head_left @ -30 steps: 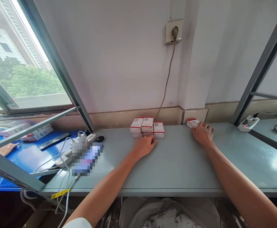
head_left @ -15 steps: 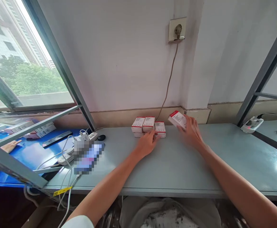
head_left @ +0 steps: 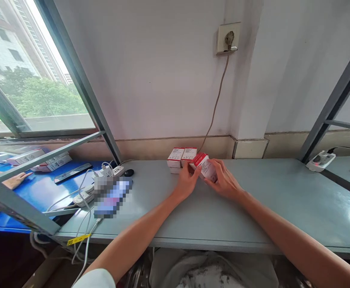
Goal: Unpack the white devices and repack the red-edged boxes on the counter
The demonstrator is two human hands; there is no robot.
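A small white carton with a red end (head_left: 205, 167) is tilted above the grey table, in front of a stack of like cartons (head_left: 175, 156). My right hand (head_left: 224, 180) is closed round its right end. At its left end, the thumb and fingers of my left hand (head_left: 187, 181) are closed on the red edge, right beside the stack. Two cartons show on top of the stack, with at least one more below. The held carton and my left hand hide the stack's right side.
On the left lie a blurred-out phone (head_left: 113, 198), a black mouse (head_left: 129, 173), power strips (head_left: 85, 196) and white cables. Past the metal frame, another person's hand (head_left: 15, 181) rests on a blue table. A white power strip (head_left: 320, 161) sits at right.
My right hand has brought its carton left and down to the stack. My left hand has moved from the front of the stack onto the left end of that carton.
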